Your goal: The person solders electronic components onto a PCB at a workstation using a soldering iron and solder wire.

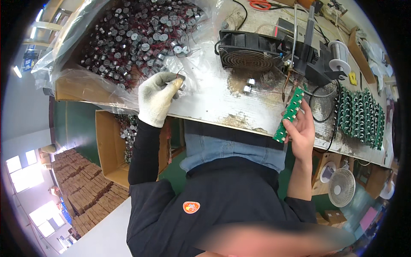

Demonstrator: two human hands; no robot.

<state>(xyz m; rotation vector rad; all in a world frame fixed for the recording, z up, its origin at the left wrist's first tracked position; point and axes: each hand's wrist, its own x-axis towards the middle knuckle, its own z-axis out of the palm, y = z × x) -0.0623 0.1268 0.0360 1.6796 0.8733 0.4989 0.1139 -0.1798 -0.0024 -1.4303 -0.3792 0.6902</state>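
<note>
My left hand (pixel 155 97), in a white and grey work glove, pinches a small silver motor (pixel 183 86) with a thin dark red wire sticking up from it; the fingers cover part of it. My bare right hand (pixel 302 127) grips a long narrow green circuit board (pixel 292 112) with small pale parts along it. The board is held tilted, its far end close to the thin metal tip of a black bench machine (pixel 306 51). Between my hands, two small silver motors (pixel 248 85) lie on the stained white table (pixel 205 103).
At the back left, a plastic-lined cardboard box (pixel 72 88) holds several loose wired motors. A black fan (pixel 248 51) and a solder wire spool (pixel 339 55) stand at the back. Finished-looking rows of green boards (pixel 361 118) lie at right. Below left is another open carton (pixel 109 141).
</note>
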